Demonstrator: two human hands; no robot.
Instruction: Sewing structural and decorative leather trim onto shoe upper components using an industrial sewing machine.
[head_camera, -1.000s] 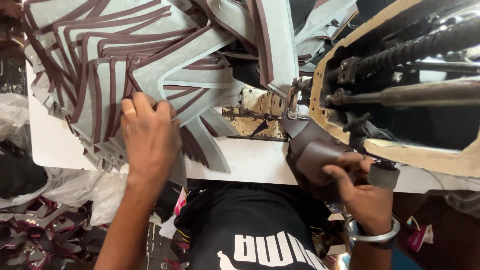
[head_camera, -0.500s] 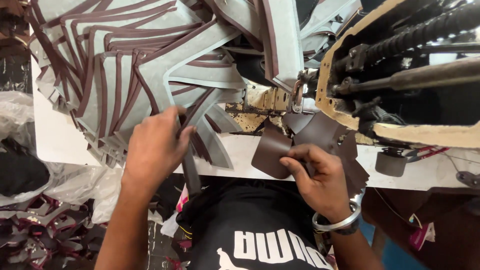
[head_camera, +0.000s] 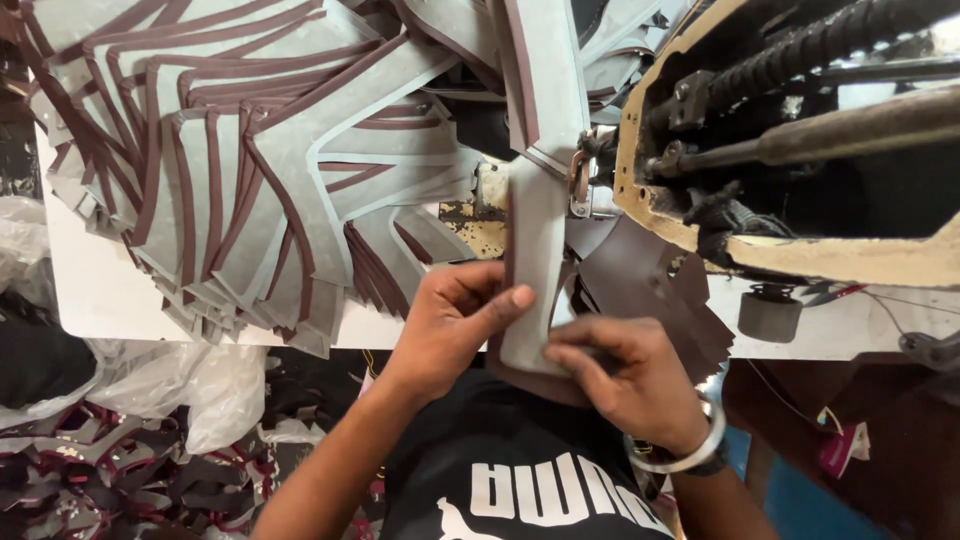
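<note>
A long grey strip with a maroon edge (head_camera: 536, 250) lies upright on a dark brown leather piece (head_camera: 640, 280), its top end at the sewing machine's presser foot (head_camera: 580, 185). My left hand (head_camera: 450, 325) pinches the strip's left side with thumb and fingers. My right hand (head_camera: 625, 375) presses the strip's lower end onto the brown piece. A silver bangle sits on my right wrist.
A big heap of grey, maroon-edged cut pieces (head_camera: 250, 170) covers the white table (head_camera: 100, 290) to the left. The sewing machine body (head_camera: 800, 130) fills the upper right. A small dark spool (head_camera: 768, 313) stands on the table. Plastic bags and scraps (head_camera: 120, 420) lie lower left.
My left hand left the heap and moved right with a grey strip. Both hands now hold it on the brown piece under the machine's foot.
</note>
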